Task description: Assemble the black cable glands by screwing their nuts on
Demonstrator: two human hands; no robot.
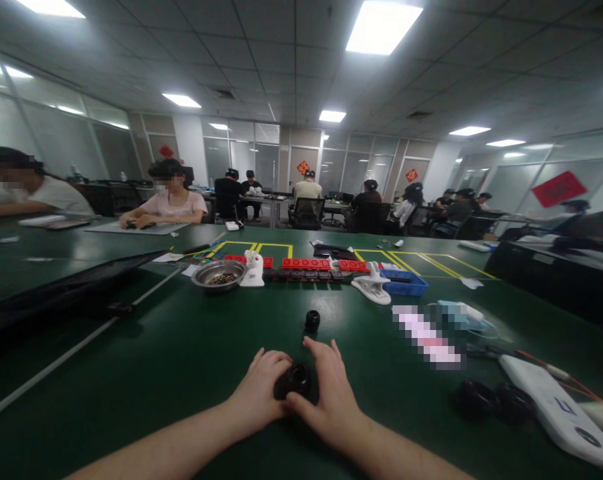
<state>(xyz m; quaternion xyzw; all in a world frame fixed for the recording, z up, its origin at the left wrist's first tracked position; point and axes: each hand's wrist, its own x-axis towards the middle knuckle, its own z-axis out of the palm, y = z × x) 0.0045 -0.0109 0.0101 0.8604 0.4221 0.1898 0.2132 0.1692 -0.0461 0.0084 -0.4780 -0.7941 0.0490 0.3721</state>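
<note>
A black rounded part with a hole in its top (pixel 298 379) stands between my hands at the near middle of the table. My left hand (pixel 265 387) curls its fingers around the part's left side. On the other side, my right hand (pixel 331 383) has its fingers stretched forward and apart, with the thumb at the part's lower right edge. Just beyond my fingertips stands a similar small black part (pixel 312 321), touched by neither hand. The exact kind of these parts cannot be made out.
Farther back are a metal bowl of small pieces (pixel 216 275), white clips (pixel 252 270), a row of red blocks (pixel 306 264) and a blue tray (pixel 406 285). Blurred black round parts (pixel 476 400) and a white device (pixel 556 407) lie right. A co-worker (pixel 178 200) sits across the table.
</note>
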